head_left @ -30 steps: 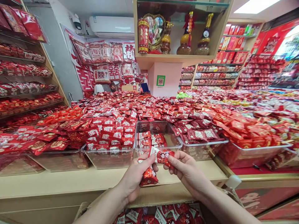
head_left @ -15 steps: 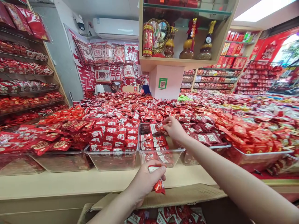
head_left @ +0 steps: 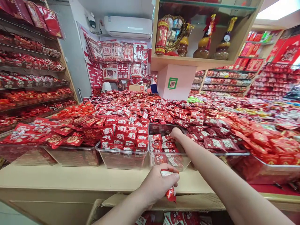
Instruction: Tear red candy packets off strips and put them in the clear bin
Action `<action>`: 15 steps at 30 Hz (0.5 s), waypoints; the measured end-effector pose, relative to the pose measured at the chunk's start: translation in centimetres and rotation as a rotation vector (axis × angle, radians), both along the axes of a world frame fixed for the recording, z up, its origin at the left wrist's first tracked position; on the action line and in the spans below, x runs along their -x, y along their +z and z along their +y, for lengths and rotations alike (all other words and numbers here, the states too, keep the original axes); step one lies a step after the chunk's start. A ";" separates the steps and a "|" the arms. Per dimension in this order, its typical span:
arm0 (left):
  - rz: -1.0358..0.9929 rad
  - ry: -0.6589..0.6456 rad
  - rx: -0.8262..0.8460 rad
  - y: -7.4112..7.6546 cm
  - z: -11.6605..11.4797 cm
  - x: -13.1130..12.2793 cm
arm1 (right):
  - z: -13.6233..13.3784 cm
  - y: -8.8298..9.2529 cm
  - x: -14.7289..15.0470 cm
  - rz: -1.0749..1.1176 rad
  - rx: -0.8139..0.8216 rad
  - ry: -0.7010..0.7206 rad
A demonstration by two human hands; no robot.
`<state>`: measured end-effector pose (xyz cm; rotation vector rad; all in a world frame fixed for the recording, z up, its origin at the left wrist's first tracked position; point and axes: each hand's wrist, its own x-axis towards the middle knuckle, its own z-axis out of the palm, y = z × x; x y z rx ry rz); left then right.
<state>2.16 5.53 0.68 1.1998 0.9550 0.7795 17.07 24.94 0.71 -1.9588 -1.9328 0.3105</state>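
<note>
My left hand [head_left: 157,185] is closed round a few red and white candy packets [head_left: 170,193], held above the beige counter's front edge. My right hand [head_left: 176,133] reaches into a clear plastic bin [head_left: 161,128], partly filled with rows of the same packets [head_left: 161,145]. It rests on the back row, next to a packet [head_left: 167,137]. Its fingers point down into the bin and are hidden from me.
An open cardboard box [head_left: 187,203] holding more packets sits below the counter [head_left: 70,178]. Neighbouring clear bins [head_left: 122,159] overflow with red packets. A pink pillar [head_left: 173,81] carries a shelf of ornaments. Shelves of red goods [head_left: 35,78] line the left wall.
My right hand took one packet from beside my left hand, carried it forward into the clear bin and lowered it to the back row. My left hand stayed put, still gripping packets.
</note>
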 end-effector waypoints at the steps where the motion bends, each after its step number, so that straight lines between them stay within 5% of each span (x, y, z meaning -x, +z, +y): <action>1: 0.001 -0.003 0.008 0.1 0.0 0.0 | 0.1 -0.3 -0.1 -0.035 0.030 -0.022; 15: 0.011 -0.012 -0.005 -0.2 -0.2 -0.2 | -1.5 -0.6 0.9 -0.270 0.063 -0.063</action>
